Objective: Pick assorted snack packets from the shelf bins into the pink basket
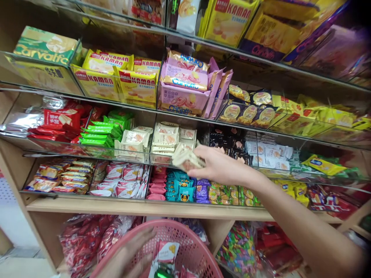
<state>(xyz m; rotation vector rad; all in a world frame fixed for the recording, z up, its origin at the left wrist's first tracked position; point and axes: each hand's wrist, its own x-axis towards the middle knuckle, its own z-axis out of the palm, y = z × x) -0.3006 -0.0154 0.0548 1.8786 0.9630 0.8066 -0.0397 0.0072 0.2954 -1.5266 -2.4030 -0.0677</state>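
Note:
My right hand [216, 166] reaches across the middle shelf, its fingers closed on a cream snack packet [184, 157]; motion blur hides whether it grips more than one. Behind that packet stand stacks of similar cream packets [165, 135] in a clear-fronted compartment. Low in view, my left hand [130, 253] is over the left part of a pink perforated basket [203, 243], blurred, with its fingers apart and nothing seen in them. Inside the basket lie a white-and-pink packet [167, 251] and other small packets, partly cut off by the frame's lower edge.
Clear glass fronts [95, 150] and dividers edge the shelves. Yellow packs [137, 87] and lilac packs [184, 98] fill the shelf above. Teal packets [185, 191] and white-and-pink packets [124, 179] sit below. Under the wooden ledge [87, 207] are bags of red-wrapped sweets [79, 243].

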